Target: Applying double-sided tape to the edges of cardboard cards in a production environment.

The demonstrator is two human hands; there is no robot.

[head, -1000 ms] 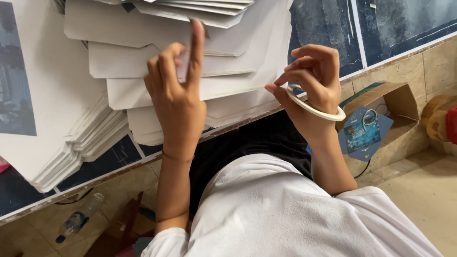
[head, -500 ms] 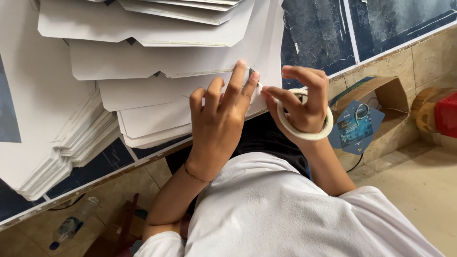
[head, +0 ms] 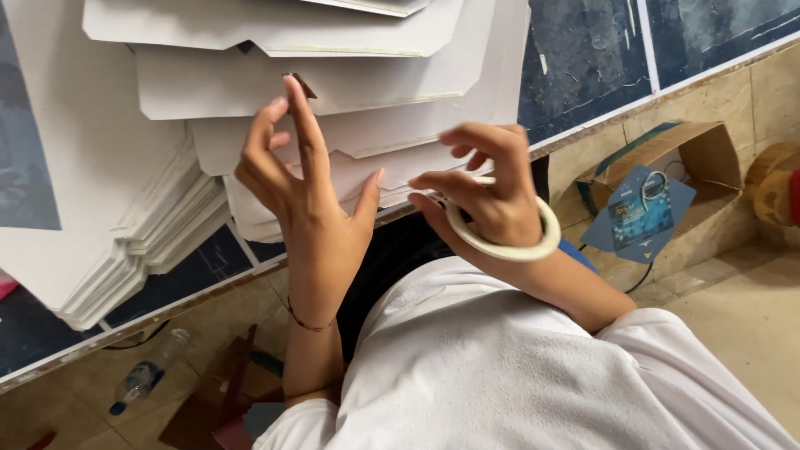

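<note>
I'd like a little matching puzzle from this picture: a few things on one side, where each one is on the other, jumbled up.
Things:
1. tape roll
2. plastic bottle
3. cardboard box
4. white card sheets

Places:
A. stacked on the table
B. on the floor at lower left
C. held in the right hand
D. open on the floor at right

Pairs: 1-C, 2-B, 3-D, 4-A
</note>
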